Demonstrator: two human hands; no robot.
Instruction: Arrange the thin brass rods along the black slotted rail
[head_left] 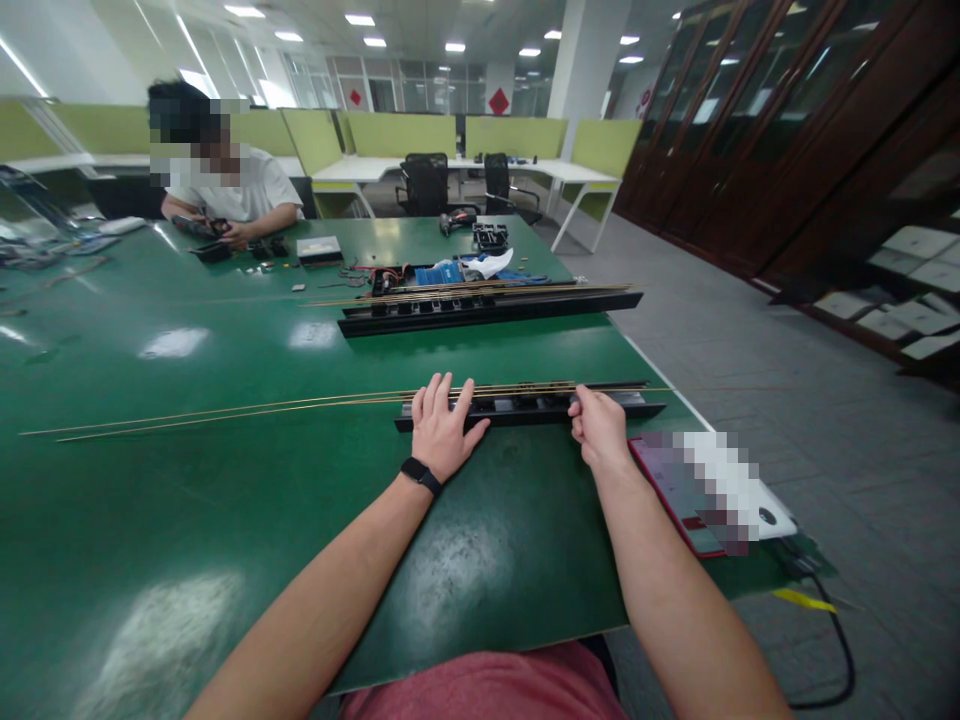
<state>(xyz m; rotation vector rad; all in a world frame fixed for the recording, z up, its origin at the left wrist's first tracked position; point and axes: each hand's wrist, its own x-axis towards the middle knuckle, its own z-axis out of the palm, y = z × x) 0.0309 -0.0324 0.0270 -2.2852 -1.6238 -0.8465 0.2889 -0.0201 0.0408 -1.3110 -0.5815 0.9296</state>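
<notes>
My left hand (442, 425) lies flat with fingers spread on the left end of a long black slotted rail (525, 407) on the green table (225, 500). My right hand (598, 425) is closed in a pinch at the rail's right part, fingers on the thin brass rods (225, 410) where they run along the rail. The rods stretch far to the left across the table. A black band sits on my left wrist.
A second black rail (487, 310) with brass rods lies farther back, with cables and small parts behind it. A seated person (225, 195) works at the far left. A red-edged device (705, 490) lies by my right hand at the table edge.
</notes>
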